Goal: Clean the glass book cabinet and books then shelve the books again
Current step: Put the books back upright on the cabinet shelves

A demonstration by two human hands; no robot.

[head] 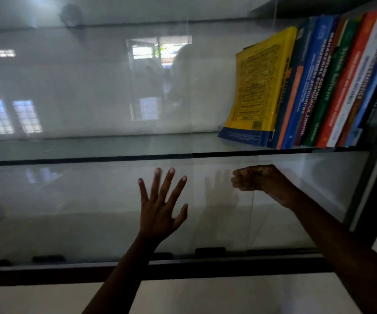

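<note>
Fingers (171, 181) of the left hand (160, 214) are straight and fanned apart, palm turned to the lower glass pane (69, 200), tips aimed at 12 o'clock. The hand holds nothing. Whether the palm actually touches the glass cannot be told. Its bare forearm runs down toward 7 o'clock and out of the view.

At 3 o'clock from it, near but apart, the right hand (259, 180) has its fingers curled inward toward 9 o'clock, right where the vertical pane edge (253, 223) runs. Whether those fingers clasp that edge or are only bunched beside it cannot be told. Its forearm slants off toward 4 o'clock.

At 6 o'clock from both hands lies the dark bottom track (69, 269) of the glass book cabinet (373, 177), with small black stoppers (210, 251) sitting on it, and below that a pale surface (228, 295).

At 12 o'clock from the hands a glass shelf (115, 147) crosses the cabinet. On it, toward 2 o'clock, a row of books (332, 87) stands packed against the right wall, all leaning to the right. The yellow book (260, 87) is the leftmost, its cover facing out, with blue, green, red and white spines behind it. The upper glass (92, 87) at 11 o'clock shows reflected windows (12, 116) and a doorway.
</note>
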